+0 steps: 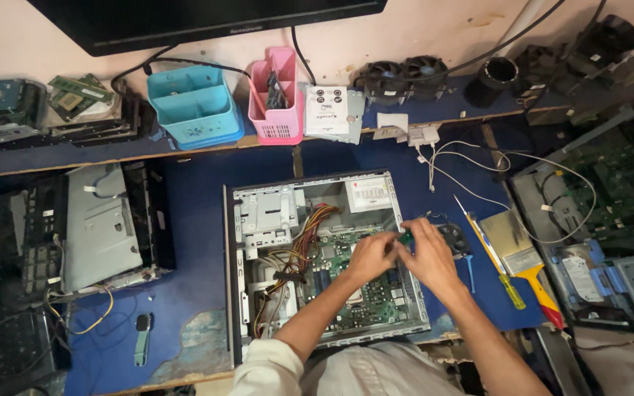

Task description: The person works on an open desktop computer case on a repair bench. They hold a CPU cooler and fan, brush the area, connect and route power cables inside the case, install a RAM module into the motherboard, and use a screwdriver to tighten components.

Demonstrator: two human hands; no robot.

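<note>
**Desk:** What did the head camera show at the bench?

**Photographer:** An open desktop computer case lay flat on a blue work table, its green motherboard exposed. Both of the person's hands met over the board's upper right part, close to the case's right wall.

**Desk:** And the hands themselves?

**Photographer:** The left hand was curled, fingers bent down toward the board. The right hand was also curled, its fingertips pinched around a small green part that showed between the two hands. Whether the left hand gripped that part too could not be told.

**Desk:** What lay around them?

**Photographer:** A bundle of coloured wires ran through the case, left of the hands. Just right of the case sat a small black fan, then a yellow-handled screwdriver and a wide paintbrush. A second dismantled case rested well apart on the left. A blue plastic caddy and a pink one stood at the back under a monitor.
</note>
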